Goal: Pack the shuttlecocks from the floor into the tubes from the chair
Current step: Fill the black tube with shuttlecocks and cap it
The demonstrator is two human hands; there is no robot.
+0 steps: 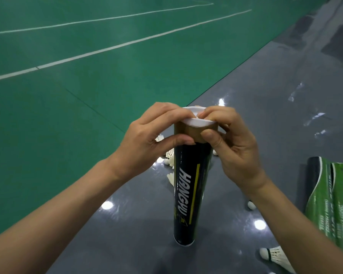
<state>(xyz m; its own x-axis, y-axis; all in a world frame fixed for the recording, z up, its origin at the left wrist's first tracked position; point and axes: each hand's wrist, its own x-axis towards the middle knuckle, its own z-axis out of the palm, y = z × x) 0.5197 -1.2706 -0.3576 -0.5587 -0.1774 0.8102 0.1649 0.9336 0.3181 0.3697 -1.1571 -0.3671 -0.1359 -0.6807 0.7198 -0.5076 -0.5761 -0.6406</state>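
A black shuttlecock tube (188, 194) with the word HANGYU stands upright on the grey floor. Its white cap (198, 122) sits at the top rim. My left hand (149, 139) and my right hand (232, 147) both grip the tube's top, fingers curled over the cap's edge and thumbs on the brown band below it. White shuttlecocks (169, 158) lie on the floor behind the tube. One shuttlecock (273, 257) lies at the lower right. A cork tip (251, 205) shows by my right forearm. What is inside the tube is hidden.
Green and black tubes (333, 196) lie at the right edge. The glossy grey floor (265, 95) meets the green court (67, 95) with white lines on the left.
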